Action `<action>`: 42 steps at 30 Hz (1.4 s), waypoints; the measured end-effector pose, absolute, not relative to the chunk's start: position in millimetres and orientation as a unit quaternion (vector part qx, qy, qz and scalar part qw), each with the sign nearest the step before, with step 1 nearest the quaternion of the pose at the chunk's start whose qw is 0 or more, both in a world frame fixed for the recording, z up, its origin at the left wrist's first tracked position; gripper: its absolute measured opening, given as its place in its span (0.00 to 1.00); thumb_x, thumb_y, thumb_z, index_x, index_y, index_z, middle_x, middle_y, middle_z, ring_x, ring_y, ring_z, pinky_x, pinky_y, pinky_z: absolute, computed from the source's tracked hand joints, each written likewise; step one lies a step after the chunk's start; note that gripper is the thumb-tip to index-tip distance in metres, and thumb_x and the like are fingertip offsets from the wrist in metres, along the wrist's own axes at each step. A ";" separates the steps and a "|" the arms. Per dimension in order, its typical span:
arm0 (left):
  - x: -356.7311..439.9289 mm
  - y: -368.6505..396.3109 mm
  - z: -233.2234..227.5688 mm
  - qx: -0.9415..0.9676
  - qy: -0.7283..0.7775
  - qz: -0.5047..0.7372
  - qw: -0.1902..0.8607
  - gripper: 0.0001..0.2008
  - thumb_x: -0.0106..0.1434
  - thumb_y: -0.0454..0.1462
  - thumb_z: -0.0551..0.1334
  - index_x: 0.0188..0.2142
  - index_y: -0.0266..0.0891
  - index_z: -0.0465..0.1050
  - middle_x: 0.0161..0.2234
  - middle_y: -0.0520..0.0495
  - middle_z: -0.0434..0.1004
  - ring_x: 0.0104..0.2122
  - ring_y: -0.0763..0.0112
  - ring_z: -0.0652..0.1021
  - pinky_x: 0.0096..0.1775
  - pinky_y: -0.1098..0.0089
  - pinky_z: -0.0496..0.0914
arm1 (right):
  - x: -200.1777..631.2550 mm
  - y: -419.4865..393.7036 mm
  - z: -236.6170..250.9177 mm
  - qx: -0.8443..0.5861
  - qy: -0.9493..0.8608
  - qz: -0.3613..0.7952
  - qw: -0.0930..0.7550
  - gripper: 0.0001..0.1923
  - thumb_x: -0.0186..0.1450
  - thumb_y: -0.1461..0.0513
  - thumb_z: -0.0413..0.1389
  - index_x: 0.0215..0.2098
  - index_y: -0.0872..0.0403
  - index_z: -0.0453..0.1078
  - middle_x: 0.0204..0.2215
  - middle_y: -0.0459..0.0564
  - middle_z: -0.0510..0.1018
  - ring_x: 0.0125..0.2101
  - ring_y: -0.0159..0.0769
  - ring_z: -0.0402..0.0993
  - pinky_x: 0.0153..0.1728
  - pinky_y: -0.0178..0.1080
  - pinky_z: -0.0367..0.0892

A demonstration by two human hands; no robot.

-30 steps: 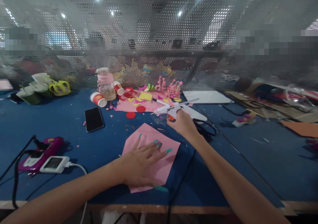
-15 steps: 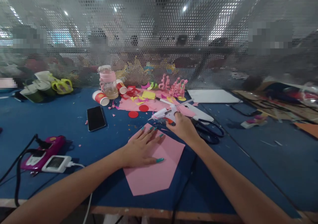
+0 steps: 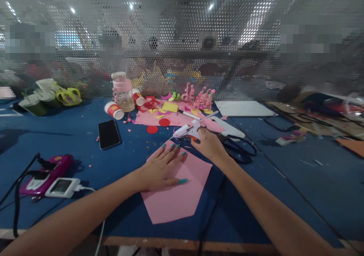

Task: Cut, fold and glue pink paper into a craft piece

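Observation:
A cut sheet of pink craft paper (image 3: 178,205) with several straight edges lies on the blue table in front of me. My left hand (image 3: 162,169) rests flat on its left part, fingers spread. In my right hand (image 3: 210,144) is a white hot glue gun (image 3: 186,131) with an orange trigger, its nozzle pointing left just above the far tip of the paper. A clear glue stick sticks out of its back end. Dark-handled scissors (image 3: 241,150) lie beside my right wrist, partly hidden by it.
A phone (image 3: 109,134), a purple power strip (image 3: 52,172) with a white charger, and paper cups (image 3: 113,110) by a bottle (image 3: 123,93) are on the left. Paper scraps (image 3: 170,106) and red discs (image 3: 152,129) lie behind the glue gun. A perforated metal screen (image 3: 176,28) stands at the back.
The glue gun in my right hand has shifted very slightly, its nozzle still close to the paper's far tip. My left hand stays flat on the paper.

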State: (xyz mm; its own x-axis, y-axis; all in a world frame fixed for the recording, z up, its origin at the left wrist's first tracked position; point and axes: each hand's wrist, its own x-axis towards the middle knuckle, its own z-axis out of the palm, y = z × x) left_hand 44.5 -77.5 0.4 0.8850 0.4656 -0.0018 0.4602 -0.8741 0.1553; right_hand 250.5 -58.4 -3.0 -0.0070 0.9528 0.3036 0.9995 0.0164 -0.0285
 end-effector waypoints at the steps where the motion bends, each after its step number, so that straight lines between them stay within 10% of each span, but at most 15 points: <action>1: 44.5 -77.5 1.0 0.968 0.239 0.013 0.075 0.35 0.59 0.55 0.43 0.61 0.39 0.40 0.62 0.41 0.39 0.61 0.60 0.43 0.58 0.57 0.37 | 250.1 -58.3 -2.8 -0.694 -0.704 -0.098 0.115 0.09 0.57 0.62 0.49 0.36 0.60 0.63 0.32 0.58 0.74 0.32 0.42 0.71 0.30 0.37 0.61; 42: 45.3 -77.6 -0.5 0.969 0.237 0.018 0.070 0.35 0.60 0.55 0.42 0.60 0.39 0.42 0.62 0.40 0.37 0.61 0.60 0.42 0.58 0.57 0.37 | 253.0 -55.3 -5.9 -0.685 -0.713 -0.095 0.114 0.10 0.58 0.64 0.47 0.37 0.60 0.64 0.33 0.58 0.75 0.33 0.43 0.72 0.29 0.36 0.60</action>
